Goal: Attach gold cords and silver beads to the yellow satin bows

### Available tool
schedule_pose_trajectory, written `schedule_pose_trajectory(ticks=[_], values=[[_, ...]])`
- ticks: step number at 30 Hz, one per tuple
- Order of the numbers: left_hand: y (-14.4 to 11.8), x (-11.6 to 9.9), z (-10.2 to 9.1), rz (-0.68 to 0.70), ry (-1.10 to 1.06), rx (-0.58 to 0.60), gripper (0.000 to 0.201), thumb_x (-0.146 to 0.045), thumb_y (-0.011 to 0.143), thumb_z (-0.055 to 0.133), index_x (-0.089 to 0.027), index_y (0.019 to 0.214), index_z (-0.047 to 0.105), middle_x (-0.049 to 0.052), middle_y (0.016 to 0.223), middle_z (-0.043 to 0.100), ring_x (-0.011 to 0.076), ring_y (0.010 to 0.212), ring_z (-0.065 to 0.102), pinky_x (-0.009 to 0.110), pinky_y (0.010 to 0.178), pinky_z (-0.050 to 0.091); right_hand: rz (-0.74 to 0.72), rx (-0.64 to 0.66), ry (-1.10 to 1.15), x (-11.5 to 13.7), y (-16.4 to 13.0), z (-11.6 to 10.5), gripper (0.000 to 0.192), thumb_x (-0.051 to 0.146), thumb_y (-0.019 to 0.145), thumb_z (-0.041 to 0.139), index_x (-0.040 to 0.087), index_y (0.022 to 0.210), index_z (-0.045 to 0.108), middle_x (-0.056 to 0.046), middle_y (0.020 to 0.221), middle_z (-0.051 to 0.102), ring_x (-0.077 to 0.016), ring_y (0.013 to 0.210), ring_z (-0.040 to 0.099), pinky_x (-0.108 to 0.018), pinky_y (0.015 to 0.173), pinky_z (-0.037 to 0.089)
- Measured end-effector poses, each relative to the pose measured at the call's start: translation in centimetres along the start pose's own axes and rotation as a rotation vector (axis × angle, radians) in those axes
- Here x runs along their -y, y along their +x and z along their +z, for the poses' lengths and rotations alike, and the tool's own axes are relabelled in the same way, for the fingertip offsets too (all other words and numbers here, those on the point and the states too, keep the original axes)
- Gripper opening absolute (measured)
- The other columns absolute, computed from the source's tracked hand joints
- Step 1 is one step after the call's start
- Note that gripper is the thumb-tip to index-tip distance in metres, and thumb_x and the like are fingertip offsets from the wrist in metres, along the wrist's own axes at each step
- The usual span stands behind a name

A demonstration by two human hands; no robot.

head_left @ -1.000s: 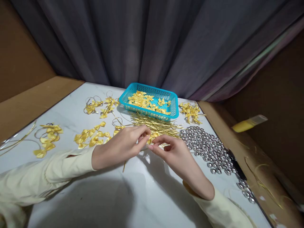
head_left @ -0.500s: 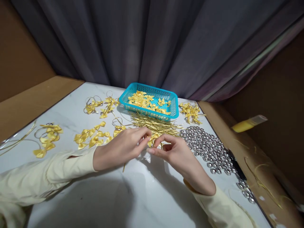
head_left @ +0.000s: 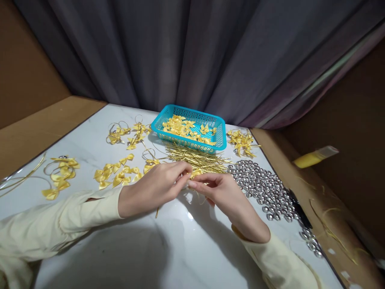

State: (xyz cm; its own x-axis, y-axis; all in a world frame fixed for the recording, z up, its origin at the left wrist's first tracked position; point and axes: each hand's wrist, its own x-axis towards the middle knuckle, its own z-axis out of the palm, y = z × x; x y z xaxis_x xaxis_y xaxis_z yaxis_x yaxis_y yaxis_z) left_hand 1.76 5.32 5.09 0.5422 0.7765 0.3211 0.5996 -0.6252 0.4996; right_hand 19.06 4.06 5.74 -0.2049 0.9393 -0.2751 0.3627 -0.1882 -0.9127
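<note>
Over the middle of the table, my left hand is closed, thumb and forefinger pinched on a yellow ribbon bow. My right hand meets it from the other side, its thumb and forefinger pressed together beside the bow. A thin gold cord seems to hang in a faint loop below the right fingers. The fingertips hide most of the bow and the exact grip. Just beyond both hands lies a pile of gold cord pieces.
A blue basket of yellow bows stands at the back. Silver bead-like pieces are heaped at right, by a black pen-like object. Loose bows lie at left. Looped bow clusters sit near the edges. A yellow-filled tube is far right.
My right forefinger and thumb have closed together from a wider curve, and the hand has tipped slightly. The left hand is almost unmoved.
</note>
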Motion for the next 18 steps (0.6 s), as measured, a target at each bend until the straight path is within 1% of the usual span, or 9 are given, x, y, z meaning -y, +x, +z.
schedule_pose_trajectory(ticks=[4, 8, 14, 18], values=[[-0.1, 0.0, 0.0, 0.014, 0.014, 0.010, 0.014, -0.016, 0.088, 0.044, -0.016, 0.093, 0.057, 0.001, 0.085, 0.064, 0.0139, 0.072, 0.059, 0.024, 0.062, 0.040, 0.044, -0.014, 0.055, -0.2, 0.1, 0.1, 0.020, 0.033, 0.070, 0.068, 0.013, 0.073, 0.067, 0.005, 0.045, 0.046, -0.0043, 0.037, 0.033, -0.019, 0.038, 0.025], [0.0, 0.1, 0.0, 0.018, 0.026, 0.043, 0.016, -0.018, 0.090, 0.042, -0.016, 0.093, 0.057, 0.002, 0.084, 0.063, 0.0148, 0.072, 0.059, 0.026, 0.063, 0.041, 0.007, -0.029, 0.041, 0.0, 0.2, -0.3, 0.014, 0.027, 0.067, 0.069, 0.013, 0.067, 0.066, 0.005, 0.044, 0.047, -0.0041, 0.037, 0.035, -0.018, 0.037, 0.026], [0.2, 0.3, 0.1, 0.038, 0.050, 0.042, 0.018, -0.019, 0.090, 0.040, -0.014, 0.094, 0.057, 0.004, 0.082, 0.063, 0.0155, 0.072, 0.058, 0.027, 0.064, 0.042, -0.036, -0.083, -0.070, 0.6, 0.0, -1.1, 0.010, 0.021, 0.067, 0.068, 0.013, 0.062, 0.065, 0.006, 0.039, 0.046, -0.0052, 0.036, 0.037, -0.019, 0.039, 0.027], [0.1, 0.4, 0.2, 0.058, 0.055, 0.054, 0.018, -0.018, 0.090, 0.040, -0.014, 0.094, 0.057, 0.004, 0.083, 0.063, 0.0159, 0.072, 0.059, 0.027, 0.064, 0.042, -0.134, -0.089, -0.212, 0.6, -0.4, -1.2, 0.010, 0.018, 0.071, 0.066, 0.014, 0.062, 0.066, 0.003, 0.044, 0.053, -0.0065, 0.040, 0.041, -0.020, 0.043, 0.031]])
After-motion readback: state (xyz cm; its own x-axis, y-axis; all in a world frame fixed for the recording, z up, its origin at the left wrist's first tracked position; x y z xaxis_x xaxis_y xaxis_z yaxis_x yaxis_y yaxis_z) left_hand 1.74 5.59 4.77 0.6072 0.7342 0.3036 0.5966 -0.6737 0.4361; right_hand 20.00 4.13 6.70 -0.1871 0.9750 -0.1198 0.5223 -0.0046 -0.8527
